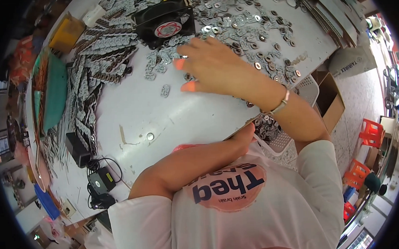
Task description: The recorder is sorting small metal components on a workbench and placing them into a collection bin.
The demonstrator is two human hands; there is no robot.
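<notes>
My right hand reaches over the white table, palm down, with its fingers spread. Orange finger cots cover its thumb tip and another fingertip. Beneath and around it lie small oblong metal parts, many with a dark ring. A single metal part lies apart, left of the thumb. My left forearm crosses my body, and my left hand is at the table's front edge, beside a white plastic basket of similar parts. The left fingers are mostly hidden there.
A black fan stands among the parts. Long stacked rows of metal pieces fill the left side, near a teal tub, a yellow box and black power adapters. An open cardboard box stands at right.
</notes>
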